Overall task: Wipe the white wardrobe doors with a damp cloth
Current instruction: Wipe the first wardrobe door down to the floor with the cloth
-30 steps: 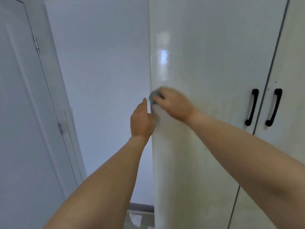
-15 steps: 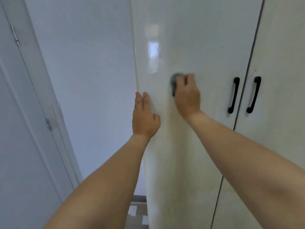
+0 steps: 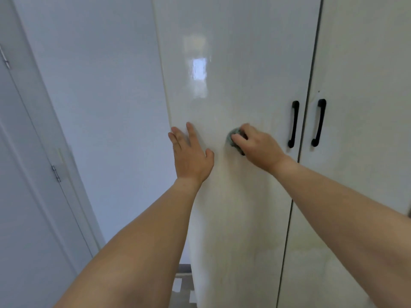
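A glossy white wardrobe door (image 3: 240, 63) fills the middle of the view, with a second white door (image 3: 364, 85) to its right. My right hand (image 3: 258, 145) grips a small bunched grey-green cloth (image 3: 232, 140) and presses it against the left door at handle height. Most of the cloth is hidden under my fingers. My left hand (image 3: 191, 154) lies flat on the same door near its left edge, fingers straight and pointing up.
Two black vertical handles (image 3: 293, 124) (image 3: 318, 122) flank the gap between the doors. A plain white wall (image 3: 100, 85) stands to the left of the wardrobe, and a white room door with hinges (image 3: 55, 173) is at far left. Tiled floor (image 3: 184, 287) shows below.
My right hand has carried the cloth from the door's left edge toward the handles and then downward. My left hand has gone from the door's edge to lying flat on its face.
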`<state>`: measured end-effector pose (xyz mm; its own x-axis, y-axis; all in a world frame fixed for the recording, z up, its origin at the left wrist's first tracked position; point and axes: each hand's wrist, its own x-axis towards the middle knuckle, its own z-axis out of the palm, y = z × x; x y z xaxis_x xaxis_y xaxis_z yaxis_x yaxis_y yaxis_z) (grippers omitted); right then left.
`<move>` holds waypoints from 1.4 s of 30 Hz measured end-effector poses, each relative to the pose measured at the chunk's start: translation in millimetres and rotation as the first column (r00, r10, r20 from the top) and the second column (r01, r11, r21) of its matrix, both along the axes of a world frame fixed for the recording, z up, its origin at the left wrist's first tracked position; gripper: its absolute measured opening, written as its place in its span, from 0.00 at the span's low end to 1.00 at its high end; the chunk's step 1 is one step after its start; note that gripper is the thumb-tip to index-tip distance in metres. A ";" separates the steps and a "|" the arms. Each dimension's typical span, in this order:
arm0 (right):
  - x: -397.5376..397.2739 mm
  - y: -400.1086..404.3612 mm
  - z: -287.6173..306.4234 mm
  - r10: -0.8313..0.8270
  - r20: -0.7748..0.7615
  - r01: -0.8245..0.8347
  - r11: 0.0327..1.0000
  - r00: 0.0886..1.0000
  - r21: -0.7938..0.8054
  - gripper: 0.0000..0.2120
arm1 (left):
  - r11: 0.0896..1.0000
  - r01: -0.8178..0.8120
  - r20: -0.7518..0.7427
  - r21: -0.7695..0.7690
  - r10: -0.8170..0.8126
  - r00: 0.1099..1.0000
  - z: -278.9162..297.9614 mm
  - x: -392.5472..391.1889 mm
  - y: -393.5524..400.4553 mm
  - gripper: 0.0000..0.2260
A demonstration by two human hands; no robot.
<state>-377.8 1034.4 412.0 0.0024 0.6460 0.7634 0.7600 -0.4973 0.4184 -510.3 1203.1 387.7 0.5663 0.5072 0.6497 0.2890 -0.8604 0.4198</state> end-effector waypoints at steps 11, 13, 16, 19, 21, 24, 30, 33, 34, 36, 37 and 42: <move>8.6 -34.8 -3.1 0.008 -0.131 0.009 0.992 0.991 0.127 0.10 | 0.978 -0.005 0.021 0.209 0.001 1.000 16.4 29.4 -47.8 0.41; 7.8 -46.1 33.0 0.007 -0.114 0.025 0.961 0.993 0.275 0.06 | 0.967 0.013 0.001 0.253 -0.014 1.000 23.0 39.3 -61.0 0.42; 25.6 -68.8 100.1 0.097 -0.219 0.068 0.765 0.971 0.640 0.09 | 0.966 0.018 -0.010 0.257 -0.016 1.000 26.3 50.1 -70.1 0.43; 42.0 -80.0 112.4 -0.058 -0.256 0.191 0.823 0.965 0.536 0.11 | 0.964 0.003 0.015 0.265 -0.007 1.000 24.9 53.7 -67.7 0.43; 42.3 -77.6 82.5 -0.053 -0.258 0.186 0.832 0.965 0.523 0.10 | 0.962 -0.001 0.016 0.273 -0.004 1.000 22.7 54.0 -64.6 0.43; 44.4 -73.5 33.4 -0.022 -0.320 0.239 0.716 0.947 0.656 0.13 | 0.958 -0.004 0.000 0.287 0.004 1.000 21.1 54.4 -64.0 0.43; 25.9 -88.4 29.4 0.036 -0.427 0.261 0.743 0.904 0.616 0.13 | 0.958 0.014 -0.010 0.286 -0.012 1.000 24.3 49.1 -66.0 0.44; 10.1 -73.9 52.7 0.074 -0.311 0.171 0.707 0.947 0.686 0.09 | 0.958 0.011 -0.003 0.286 -0.011 1.000 23.7 49.1 -66.4 0.44; 8.8 -62.7 54.0 0.040 -0.278 0.156 0.748 0.960 0.645 0.09 | 0.959 0.012 -0.004 0.283 -0.011 1.000 23.4 49.5 -66.6 0.44; 6.4 -42.2 41.0 0.006 -0.313 0.177 0.815 0.950 0.552 0.09 | 0.962 0.030 -0.016 0.271 -0.026 1.000 22.7 49.4 -66.3 0.45; 5.7 -34.4 25.9 -0.010 -0.348 0.203 0.827 0.938 0.524 0.08 | 0.961 0.036 -0.018 0.273 -0.032 0.999 22.9 49.3 -64.4 0.45; -6.2 -28.0 -35.4 0.039 -0.353 0.086 0.940 0.935 0.330 0.03 | 0.944 0.103 -0.009 0.313 -0.106 0.994 20.1 41.4 -50.9 0.43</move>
<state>-384.0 1006.4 376.7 0.3208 0.3484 0.8807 0.8121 -0.5798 -0.0664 -468.9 1152.2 407.8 0.5993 0.2163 0.7708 0.1884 -0.9739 0.1268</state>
